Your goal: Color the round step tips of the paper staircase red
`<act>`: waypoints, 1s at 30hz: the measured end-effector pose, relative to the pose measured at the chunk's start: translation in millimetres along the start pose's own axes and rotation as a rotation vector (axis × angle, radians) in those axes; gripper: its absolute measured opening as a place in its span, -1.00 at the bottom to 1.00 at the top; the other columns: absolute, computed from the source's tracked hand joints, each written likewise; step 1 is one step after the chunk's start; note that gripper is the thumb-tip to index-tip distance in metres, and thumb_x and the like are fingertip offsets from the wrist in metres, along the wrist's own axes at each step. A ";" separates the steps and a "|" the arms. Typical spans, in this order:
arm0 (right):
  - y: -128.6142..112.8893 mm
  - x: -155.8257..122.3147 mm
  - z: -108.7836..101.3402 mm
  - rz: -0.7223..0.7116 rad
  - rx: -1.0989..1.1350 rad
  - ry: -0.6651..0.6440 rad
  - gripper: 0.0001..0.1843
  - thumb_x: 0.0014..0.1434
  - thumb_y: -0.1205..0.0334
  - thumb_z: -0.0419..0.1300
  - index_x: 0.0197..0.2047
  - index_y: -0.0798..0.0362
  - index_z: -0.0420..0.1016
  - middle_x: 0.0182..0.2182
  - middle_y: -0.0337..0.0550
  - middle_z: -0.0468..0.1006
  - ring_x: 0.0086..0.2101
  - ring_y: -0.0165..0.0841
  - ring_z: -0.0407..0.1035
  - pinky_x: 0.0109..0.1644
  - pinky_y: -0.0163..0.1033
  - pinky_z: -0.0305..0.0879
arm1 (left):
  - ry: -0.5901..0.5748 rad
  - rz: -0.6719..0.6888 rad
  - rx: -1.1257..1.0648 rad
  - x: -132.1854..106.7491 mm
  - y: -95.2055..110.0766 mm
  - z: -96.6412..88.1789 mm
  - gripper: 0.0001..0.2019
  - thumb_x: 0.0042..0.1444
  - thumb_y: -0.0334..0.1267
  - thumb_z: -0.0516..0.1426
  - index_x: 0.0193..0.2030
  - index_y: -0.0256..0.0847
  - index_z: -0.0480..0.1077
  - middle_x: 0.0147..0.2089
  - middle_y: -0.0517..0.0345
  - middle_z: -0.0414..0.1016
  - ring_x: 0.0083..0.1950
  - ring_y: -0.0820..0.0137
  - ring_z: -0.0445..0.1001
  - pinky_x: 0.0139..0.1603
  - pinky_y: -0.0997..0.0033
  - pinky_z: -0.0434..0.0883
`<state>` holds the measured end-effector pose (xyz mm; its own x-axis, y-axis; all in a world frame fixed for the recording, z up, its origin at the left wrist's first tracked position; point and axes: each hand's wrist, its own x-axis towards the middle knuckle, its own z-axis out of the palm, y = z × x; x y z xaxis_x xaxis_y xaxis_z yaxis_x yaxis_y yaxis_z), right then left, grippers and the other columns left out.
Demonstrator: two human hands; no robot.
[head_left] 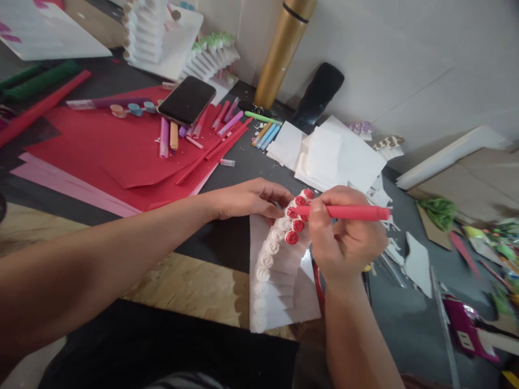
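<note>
My right hand grips a red felt-tip marker, its tip at a small rolled rosette that looks like a rose. The rosettes form a curved row on a white board. Several at the far end are red, while those nearer me are white. White strips like stems run from the heads to the right. My left hand is curled around the far end of the row, thumb and fingers at the rosettes. Its fingertips are partly hidden behind them.
Red sheets, loose markers and a phone lie on the left. A gold bottle and a black case stand by the wall. White paper pieces lie behind my right hand; a purple glue gun is at right.
</note>
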<state>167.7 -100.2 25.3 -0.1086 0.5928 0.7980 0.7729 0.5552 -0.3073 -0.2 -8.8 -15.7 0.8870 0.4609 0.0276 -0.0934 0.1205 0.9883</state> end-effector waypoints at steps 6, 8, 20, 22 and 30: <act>1.3 -0.7 0.9 0.003 0.030 0.033 -0.96 0.15 0.34 0.19 -0.31 0.01 0.44 -0.43 -0.26 0.52 -0.38 -0.38 0.44 -0.29 -0.18 0.39 | 0.001 0.008 -0.010 0.2 -0.6 0.2 -0.71 0.08 -0.35 0.22 -0.03 -0.28 0.49 -0.13 0.08 0.56 -0.19 0.42 0.50 -0.12 0.45 0.44; 1.9 -0.8 1.2 -0.009 0.043 0.055 -0.95 0.14 0.34 0.20 -0.29 0.01 0.45 -0.43 -0.26 0.52 -0.38 -0.37 0.44 -0.29 -0.17 0.40 | 0.004 0.009 -0.014 0.4 -0.7 0.1 -0.71 0.07 -0.35 0.22 -0.03 -0.27 0.50 -0.14 0.08 0.56 -0.19 0.42 0.50 -0.13 0.45 0.44; 1.4 -0.3 0.0 -0.013 0.009 0.060 -0.93 0.14 0.36 0.20 -0.29 0.01 0.45 -0.42 -0.27 0.53 -0.38 -0.39 0.44 -0.31 -0.21 0.37 | 0.007 0.004 -0.009 0.1 0.2 0.6 -0.71 0.07 -0.35 0.22 -0.03 -0.26 0.50 -0.14 0.08 0.56 -0.19 0.42 0.50 -0.13 0.43 0.44; 2.5 -1.1 -0.6 -0.013 -0.023 0.060 -0.94 0.14 0.36 0.21 -0.29 0.02 0.45 -0.41 -0.28 0.54 -0.37 -0.41 0.44 -0.31 -0.23 0.37 | 0.007 0.003 -0.010 0.1 0.2 0.6 -0.71 0.06 -0.35 0.22 -0.04 -0.27 0.51 -0.13 0.08 0.56 -0.19 0.41 0.50 -0.12 0.42 0.44; 2.8 -3.3 -1.0 0.054 -0.054 0.007 -0.98 0.19 0.32 0.20 -0.29 0.03 0.45 -0.41 -0.27 0.55 -0.35 -0.41 0.45 -0.31 -0.25 0.35 | 0.006 -0.006 -0.016 -0.1 1.3 1.0 -0.70 0.05 -0.36 0.22 -0.03 -0.29 0.49 -0.14 0.07 0.55 -0.19 0.42 0.49 -0.12 0.43 0.43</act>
<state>170.9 -101.2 22.3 -0.0623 0.6169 0.7846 0.8102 0.4903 -0.3211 0.0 -9.5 -14.3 0.8850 0.4652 0.0207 -0.0954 0.1376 0.9859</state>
